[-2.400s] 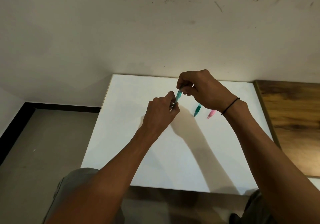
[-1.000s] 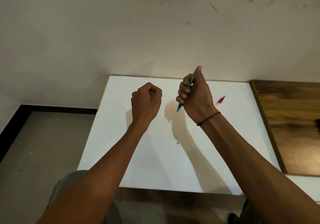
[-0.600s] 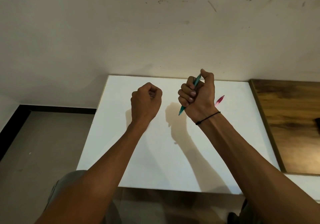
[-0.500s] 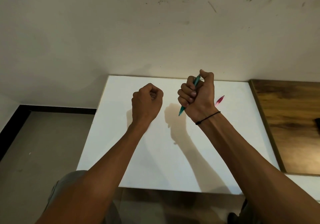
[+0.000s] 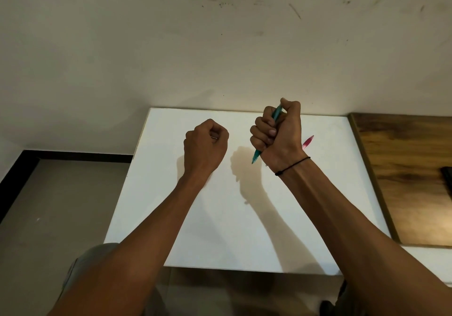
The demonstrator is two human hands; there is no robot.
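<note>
head view: right hand fisted around teal pen, left hand curled tight, contents unclear

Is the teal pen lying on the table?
No, the right hand grips the teal pen in a fist, raised above the white table.

Both grips are raised over the table, with the left grip to the left of the right grip and apart from it. A pen passes through the right grip, sticking out above and below it. A second pen lies on the table just right of the right grip, partly hidden behind it. A board lies further right. The wall stands behind both grips. The floor lies left of the left grip.
</note>
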